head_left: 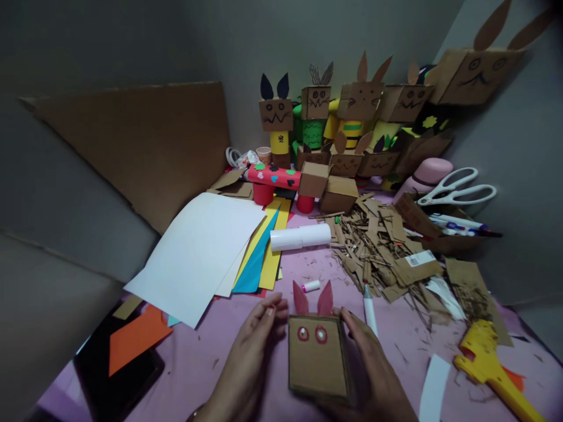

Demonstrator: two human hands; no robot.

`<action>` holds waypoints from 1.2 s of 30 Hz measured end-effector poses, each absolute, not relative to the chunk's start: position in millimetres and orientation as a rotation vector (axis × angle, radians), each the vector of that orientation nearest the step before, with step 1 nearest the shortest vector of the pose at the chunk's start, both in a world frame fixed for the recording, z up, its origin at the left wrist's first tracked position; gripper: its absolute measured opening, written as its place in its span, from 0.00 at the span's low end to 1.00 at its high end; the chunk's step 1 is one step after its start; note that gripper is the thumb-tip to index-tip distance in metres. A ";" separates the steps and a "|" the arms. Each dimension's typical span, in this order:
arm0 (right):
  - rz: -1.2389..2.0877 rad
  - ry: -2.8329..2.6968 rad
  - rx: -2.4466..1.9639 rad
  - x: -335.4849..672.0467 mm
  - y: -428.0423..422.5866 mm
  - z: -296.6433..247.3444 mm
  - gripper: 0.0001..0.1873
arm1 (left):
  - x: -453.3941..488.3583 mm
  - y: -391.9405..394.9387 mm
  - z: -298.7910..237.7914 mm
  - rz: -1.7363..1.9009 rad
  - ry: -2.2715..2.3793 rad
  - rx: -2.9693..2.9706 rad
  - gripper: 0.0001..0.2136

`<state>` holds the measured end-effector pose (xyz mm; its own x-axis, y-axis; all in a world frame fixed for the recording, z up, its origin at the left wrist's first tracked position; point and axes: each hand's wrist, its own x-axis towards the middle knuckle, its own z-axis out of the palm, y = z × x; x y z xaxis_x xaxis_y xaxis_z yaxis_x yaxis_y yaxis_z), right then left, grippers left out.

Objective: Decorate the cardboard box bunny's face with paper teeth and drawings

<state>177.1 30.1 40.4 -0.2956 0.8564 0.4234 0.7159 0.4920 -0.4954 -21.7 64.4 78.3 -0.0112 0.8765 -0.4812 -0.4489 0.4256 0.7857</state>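
Observation:
In front of me is a small cardboard box made as a rabbit head (317, 363). It has pink pointed ears on top and two eyes ringed in red with white centres. My right hand (373, 363) is at its right side, with fingers along the edge up to the top corner and the lower part of the hand partly under the box. My left hand (253, 346) is just left of the box, fingers loosely bent and apart from it, holding nothing I can see. A small white marker cap with a pink end (311, 286) lies behind the ears.
A white paper roll (301, 237), coloured sheets under white paper (202, 246) and a heap of cardboard scraps (373, 240) lie farther back. At right are a yellow glue gun (488, 363) and white-handled scissors (457, 187). Several cardboard rabbit figures (275, 114) stand behind.

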 end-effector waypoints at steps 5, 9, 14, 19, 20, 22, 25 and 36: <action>-0.097 -2.397 -1.154 187.8 43.0 57.7 0.57 | -10.1 55.9 68.3 0.973 0.836 0.005 0.15; -0.031 -2.279 -1.230 184.4 44.3 53.9 0.54 | -8.1 50.9 72.9 0.967 0.808 0.148 0.13; 0.047 -2.180 -1.137 182.4 41.5 43.4 0.46 | -17.0 52.1 85.3 0.952 0.869 0.486 0.07; 0.223 -2.157 -1.259 190.4 38.8 44.3 0.51 | -26.3 56.7 82.2 0.960 0.923 0.236 0.10; 0.279 -2.156 -1.297 192.2 37.5 44.7 0.53 | -27.6 57.3 80.7 0.961 0.929 0.176 0.11; 0.366 -2.106 -1.361 194.0 34.5 44.2 0.54 | -29.7 58.1 79.6 0.968 0.941 0.095 0.12; 0.454 -1.943 -1.424 190.0 30.4 41.3 0.54 | -30.3 57.8 84.8 1.037 0.943 0.081 0.13; 0.755 -1.657 -1.493 168.7 27.8 33.7 0.55 | -5.9 47.7 95.2 1.160 0.959 0.777 0.23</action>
<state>168.7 27.8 33.7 -0.0201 0.9883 0.1514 0.5342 0.1386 -0.8339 -5.9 47.7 95.2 0.1131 0.9713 -0.2094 -0.3883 0.2372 0.8905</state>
